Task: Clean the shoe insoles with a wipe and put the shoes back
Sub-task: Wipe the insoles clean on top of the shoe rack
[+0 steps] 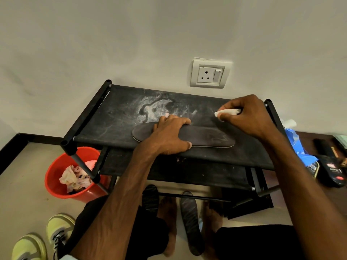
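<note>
Head view, I log: left hand (pixel 171 135) grips dark insole (pixel 210 136), flat on shoe rack (pixel 116 117) top shelf; right hand (pixel 247 117) pinches white wipe (pixel 228 112) just beyond it.

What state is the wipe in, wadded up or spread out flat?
Wadded up: the wipe shows as a small white roll pinched in the right hand, with only its ends poking out past the curled fingers.
</note>
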The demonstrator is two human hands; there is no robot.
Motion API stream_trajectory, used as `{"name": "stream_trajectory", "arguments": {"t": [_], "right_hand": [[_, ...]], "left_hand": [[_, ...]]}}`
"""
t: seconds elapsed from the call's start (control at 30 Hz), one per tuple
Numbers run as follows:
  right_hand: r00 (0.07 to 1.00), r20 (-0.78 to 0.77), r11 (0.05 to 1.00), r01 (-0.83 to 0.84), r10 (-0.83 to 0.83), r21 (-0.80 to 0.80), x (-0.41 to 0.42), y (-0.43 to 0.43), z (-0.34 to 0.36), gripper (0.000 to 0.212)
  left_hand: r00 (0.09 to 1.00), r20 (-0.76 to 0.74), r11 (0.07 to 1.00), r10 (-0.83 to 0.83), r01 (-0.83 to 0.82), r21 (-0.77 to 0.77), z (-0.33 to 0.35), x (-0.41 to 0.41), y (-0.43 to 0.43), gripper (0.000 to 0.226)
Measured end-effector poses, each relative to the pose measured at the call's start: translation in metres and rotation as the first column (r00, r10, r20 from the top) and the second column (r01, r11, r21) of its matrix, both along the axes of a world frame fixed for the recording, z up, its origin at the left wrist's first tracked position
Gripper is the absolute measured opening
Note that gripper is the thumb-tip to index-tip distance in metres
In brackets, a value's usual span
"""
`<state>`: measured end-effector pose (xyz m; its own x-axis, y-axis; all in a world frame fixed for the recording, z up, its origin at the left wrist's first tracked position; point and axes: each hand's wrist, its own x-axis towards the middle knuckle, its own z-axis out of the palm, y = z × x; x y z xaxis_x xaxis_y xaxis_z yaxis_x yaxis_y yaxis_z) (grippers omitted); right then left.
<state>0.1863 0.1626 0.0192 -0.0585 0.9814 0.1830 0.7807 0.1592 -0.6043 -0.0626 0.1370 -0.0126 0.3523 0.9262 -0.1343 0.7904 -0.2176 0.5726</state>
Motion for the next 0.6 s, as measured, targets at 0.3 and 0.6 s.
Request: {"name": "stream_trajectory", "arguments": {"t": [0.3, 0.6], "right_hand": [[0.996, 0.022, 0.985, -0.085, 0.089, -0.152, -0.006, -0.002, -0.008, 0.01], [0.971, 0.079, 0.927, -0.19, 0.227, -0.323, -0.009, -0.012, -0.001, 0.009]], "left_hand": [[0.999, -0.038, 0.985, -0.02, 0.026, 0.17, -0.007, 0.023, -0.001, 0.075], [0.996, -0.089, 0.988, -0.018, 0.031, 0.153, -0.009, 0.025, 0.003, 0.076]]}}
